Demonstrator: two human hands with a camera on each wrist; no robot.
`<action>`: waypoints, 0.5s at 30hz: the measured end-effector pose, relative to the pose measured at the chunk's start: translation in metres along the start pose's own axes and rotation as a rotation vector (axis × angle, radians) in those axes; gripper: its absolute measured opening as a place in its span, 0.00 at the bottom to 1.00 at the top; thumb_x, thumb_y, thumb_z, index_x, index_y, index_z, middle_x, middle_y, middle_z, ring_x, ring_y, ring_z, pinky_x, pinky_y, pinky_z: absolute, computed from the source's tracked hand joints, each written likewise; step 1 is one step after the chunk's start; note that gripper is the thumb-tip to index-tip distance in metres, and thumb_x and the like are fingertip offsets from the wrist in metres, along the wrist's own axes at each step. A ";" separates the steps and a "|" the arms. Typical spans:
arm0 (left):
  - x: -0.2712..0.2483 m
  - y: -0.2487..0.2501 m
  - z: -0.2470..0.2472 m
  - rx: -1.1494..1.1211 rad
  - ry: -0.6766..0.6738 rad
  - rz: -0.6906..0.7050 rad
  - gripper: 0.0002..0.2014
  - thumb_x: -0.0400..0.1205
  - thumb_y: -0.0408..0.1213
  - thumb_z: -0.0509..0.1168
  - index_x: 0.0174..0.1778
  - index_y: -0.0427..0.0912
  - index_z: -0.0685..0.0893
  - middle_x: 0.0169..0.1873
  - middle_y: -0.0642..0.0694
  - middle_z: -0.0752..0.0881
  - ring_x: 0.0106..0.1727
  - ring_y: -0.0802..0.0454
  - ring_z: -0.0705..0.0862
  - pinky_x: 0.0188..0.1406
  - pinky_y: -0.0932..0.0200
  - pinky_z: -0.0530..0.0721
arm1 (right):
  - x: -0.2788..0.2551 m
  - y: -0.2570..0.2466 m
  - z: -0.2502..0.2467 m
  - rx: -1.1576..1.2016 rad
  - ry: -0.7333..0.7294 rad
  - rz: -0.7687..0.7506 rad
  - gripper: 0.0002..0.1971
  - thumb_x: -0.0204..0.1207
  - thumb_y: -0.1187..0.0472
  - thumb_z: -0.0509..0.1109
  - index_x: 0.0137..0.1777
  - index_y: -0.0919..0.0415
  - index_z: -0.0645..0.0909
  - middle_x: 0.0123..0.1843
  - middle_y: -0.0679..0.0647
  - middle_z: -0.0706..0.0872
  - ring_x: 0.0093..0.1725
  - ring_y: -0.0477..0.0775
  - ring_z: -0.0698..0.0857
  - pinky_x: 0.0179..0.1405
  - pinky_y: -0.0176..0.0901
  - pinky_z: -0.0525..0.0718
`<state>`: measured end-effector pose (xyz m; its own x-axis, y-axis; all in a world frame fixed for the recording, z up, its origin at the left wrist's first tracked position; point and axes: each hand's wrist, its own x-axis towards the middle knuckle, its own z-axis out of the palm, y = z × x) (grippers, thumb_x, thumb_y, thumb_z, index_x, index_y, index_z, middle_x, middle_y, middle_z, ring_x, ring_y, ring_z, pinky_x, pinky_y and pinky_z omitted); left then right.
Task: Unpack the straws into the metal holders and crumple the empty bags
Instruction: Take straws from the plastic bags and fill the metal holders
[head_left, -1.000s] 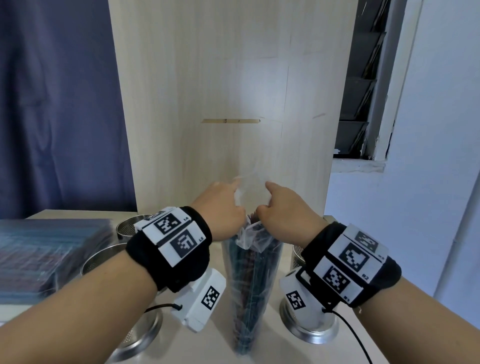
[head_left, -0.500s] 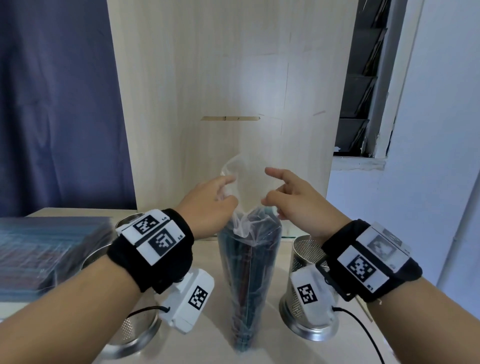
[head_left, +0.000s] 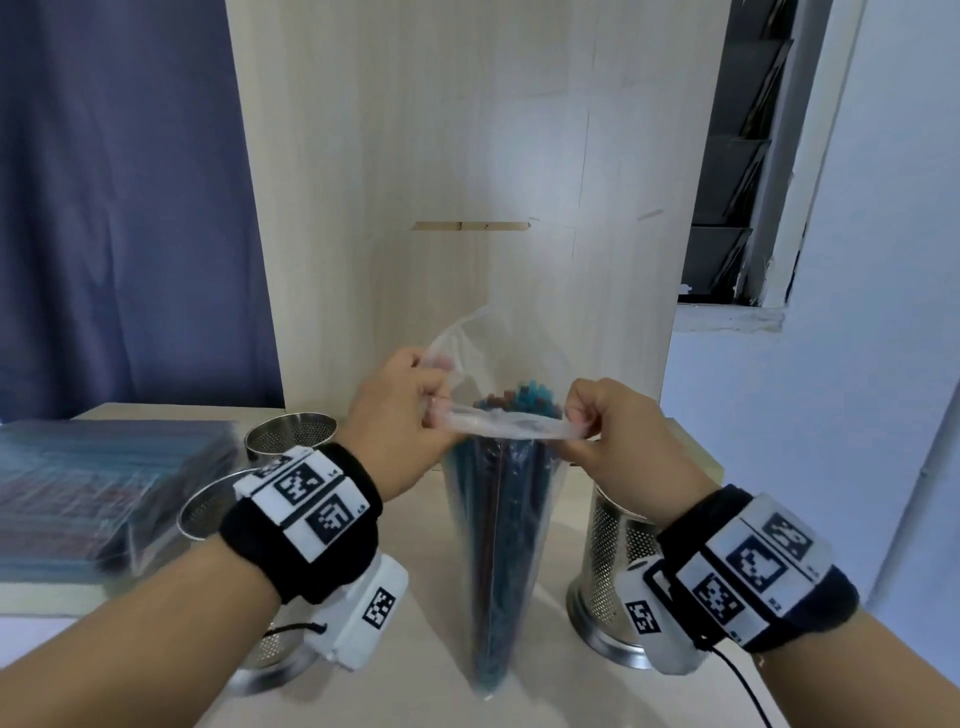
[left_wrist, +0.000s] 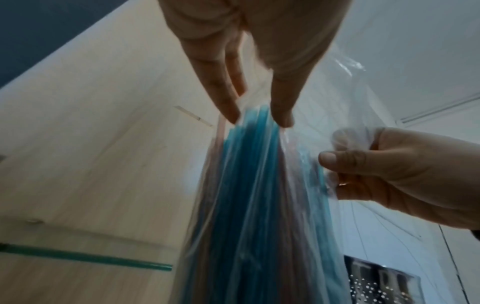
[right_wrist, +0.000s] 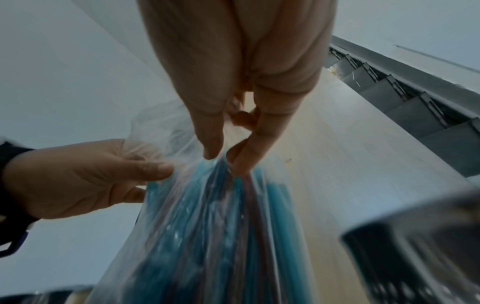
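Observation:
A clear plastic bag (head_left: 498, 525) full of blue and dark straws (head_left: 519, 402) stands upright on the table between my hands. My left hand (head_left: 410, 400) pinches the left side of the bag's mouth, and my right hand (head_left: 597, 421) pinches the right side. The near rim of the bag is stretched flat between them. In the left wrist view my left fingertips (left_wrist: 231, 117) nip the plastic over the straws (left_wrist: 249, 185). In the right wrist view my right fingertips (right_wrist: 213, 153) nip the film of the bag (right_wrist: 207, 236). Perforated metal holders stand at the right (head_left: 618, 566) and at the left (head_left: 291, 436).
A stack of further straw packs (head_left: 104, 488) lies on the table at the left. Another metal holder (head_left: 208, 512) stands beside my left wrist. A wooden panel (head_left: 467, 182) rises right behind the bag. The table edge (head_left: 696, 462) ends close to the right holder.
My hands have dropped lower and drawn apart, pulling the bag's mouth open so the straw tips show. The loose plastic top has spread into a wide flap.

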<state>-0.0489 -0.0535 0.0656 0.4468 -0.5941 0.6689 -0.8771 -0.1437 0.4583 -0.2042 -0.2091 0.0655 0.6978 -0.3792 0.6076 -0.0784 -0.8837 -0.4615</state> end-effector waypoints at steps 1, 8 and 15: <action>-0.002 -0.005 0.006 0.013 0.097 -0.006 0.16 0.71 0.30 0.78 0.26 0.42 0.76 0.55 0.50 0.79 0.55 0.53 0.82 0.48 0.79 0.75 | -0.002 0.001 0.004 0.009 0.056 0.008 0.24 0.68 0.67 0.79 0.29 0.50 0.65 0.33 0.50 0.75 0.32 0.51 0.73 0.33 0.30 0.71; -0.038 0.001 0.012 -0.135 0.101 -0.096 0.32 0.59 0.78 0.69 0.30 0.49 0.76 0.75 0.53 0.66 0.76 0.52 0.69 0.70 0.49 0.72 | -0.017 0.003 0.006 0.246 -0.024 0.205 0.12 0.67 0.44 0.70 0.38 0.51 0.77 0.51 0.50 0.71 0.53 0.45 0.76 0.43 0.28 0.69; -0.036 0.015 0.020 -0.254 0.098 -0.405 0.07 0.75 0.38 0.73 0.36 0.49 0.81 0.38 0.45 0.84 0.37 0.51 0.83 0.38 0.57 0.82 | -0.006 0.004 0.021 0.234 0.118 0.395 0.11 0.73 0.57 0.74 0.53 0.48 0.79 0.61 0.57 0.79 0.44 0.51 0.83 0.35 0.30 0.73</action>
<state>-0.0820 -0.0502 0.0367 0.7685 -0.4510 0.4539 -0.5641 -0.1426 0.8133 -0.1939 -0.2041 0.0466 0.5602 -0.7142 0.4197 -0.1492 -0.5853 -0.7969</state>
